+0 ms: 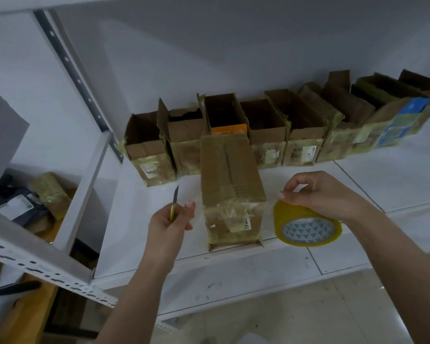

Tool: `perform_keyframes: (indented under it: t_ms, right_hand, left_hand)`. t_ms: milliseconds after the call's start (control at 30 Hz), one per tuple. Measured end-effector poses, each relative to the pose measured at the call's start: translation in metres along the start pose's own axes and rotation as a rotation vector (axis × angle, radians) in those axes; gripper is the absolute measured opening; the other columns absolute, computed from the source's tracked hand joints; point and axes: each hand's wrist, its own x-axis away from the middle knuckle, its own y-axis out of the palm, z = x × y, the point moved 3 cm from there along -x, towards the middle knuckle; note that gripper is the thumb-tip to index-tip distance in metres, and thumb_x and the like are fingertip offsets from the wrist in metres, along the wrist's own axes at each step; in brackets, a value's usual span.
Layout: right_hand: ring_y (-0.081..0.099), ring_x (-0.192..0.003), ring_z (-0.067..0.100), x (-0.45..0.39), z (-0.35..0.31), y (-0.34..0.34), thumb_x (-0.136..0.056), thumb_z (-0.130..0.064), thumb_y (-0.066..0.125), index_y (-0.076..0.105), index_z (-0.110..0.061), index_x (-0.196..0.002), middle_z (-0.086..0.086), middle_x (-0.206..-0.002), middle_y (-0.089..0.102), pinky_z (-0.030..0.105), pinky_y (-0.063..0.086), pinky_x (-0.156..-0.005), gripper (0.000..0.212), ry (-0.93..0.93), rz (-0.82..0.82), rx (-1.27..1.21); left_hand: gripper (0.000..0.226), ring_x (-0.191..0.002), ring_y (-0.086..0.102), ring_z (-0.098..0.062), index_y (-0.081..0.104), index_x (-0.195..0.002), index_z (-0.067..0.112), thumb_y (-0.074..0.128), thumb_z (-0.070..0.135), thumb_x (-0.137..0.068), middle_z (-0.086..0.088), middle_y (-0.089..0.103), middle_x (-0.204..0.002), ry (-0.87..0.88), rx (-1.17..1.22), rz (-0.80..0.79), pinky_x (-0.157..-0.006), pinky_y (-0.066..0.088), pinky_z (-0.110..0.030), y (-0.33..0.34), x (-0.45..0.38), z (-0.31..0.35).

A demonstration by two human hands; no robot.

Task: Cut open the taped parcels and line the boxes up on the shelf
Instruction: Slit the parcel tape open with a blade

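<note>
On the shelf (395, 184) before us the taped parcel (230, 192) waits uncut — our left hand (170, 219) grips the knife (174, 203), our right hand (325, 194) pinches the tape roll (307, 225) — so next the blade must meet the top seam.

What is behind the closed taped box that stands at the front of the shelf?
Behind the closed taped box a row of opened boxes lines the back of the shelf. Directly behind it stands an open box showing an orange patch; its lower front is covered.
</note>
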Motion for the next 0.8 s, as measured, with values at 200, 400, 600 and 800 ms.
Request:
perform_keyframes:
  t_ms: [200,400,600,800]
  right_hand:
    - [0.067,-0.058,0.01,-0.007,0.008,0.026,-0.076,-0.046,0.076,0.07,-0.029,-0.077,-0.002,-0.07,0.071,0.02,0.05,-0.054,0.018,-0.003,-0.012,0.025]
    - [0.066,-0.064,0.012,-0.006,0.009,0.028,-0.08,-0.046,0.071,0.069,-0.029,-0.077,-0.003,-0.074,0.07,0.024,0.049,-0.058,0.017,0.004,-0.016,0.052]
    - [0.063,-0.079,0.007,-0.003,0.0,0.039,-0.085,-0.051,0.065,0.068,-0.031,-0.083,-0.01,-0.086,0.066,0.027,0.051,-0.069,0.02,-0.032,-0.045,0.152]
    - [0.062,-0.08,0.007,0.007,-0.002,0.045,-0.085,-0.053,0.066,0.066,-0.028,-0.085,-0.009,-0.088,0.065,0.023,0.048,-0.066,0.025,0.025,-0.057,0.07]
  left_hand:
    - [0.048,-0.042,0.029,-0.008,0.055,-0.052,0.019,0.064,0.066,-0.059,0.003,0.044,-0.051,-0.206,0.22,-0.133,-0.04,0.025,-0.019,0.024,0.01,-0.017]
    - [0.061,-0.046,0.02,-0.01,0.043,-0.065,0.017,0.042,0.078,-0.069,0.008,0.027,-0.05,-0.243,0.124,-0.206,-0.045,0.019,-0.024,0.036,0.014,-0.033]
    - [0.055,-0.043,0.023,-0.008,0.046,-0.057,0.023,0.036,0.059,-0.097,0.005,0.033,-0.052,-0.188,0.081,-0.186,-0.042,0.021,-0.022,0.027,-0.004,-0.033]
    - [0.035,-0.053,0.036,-0.017,0.049,-0.077,0.007,0.051,0.034,-0.099,-0.006,0.042,-0.063,-0.108,-0.2,-0.121,-0.057,0.034,-0.032,0.007,-0.024,-0.014]
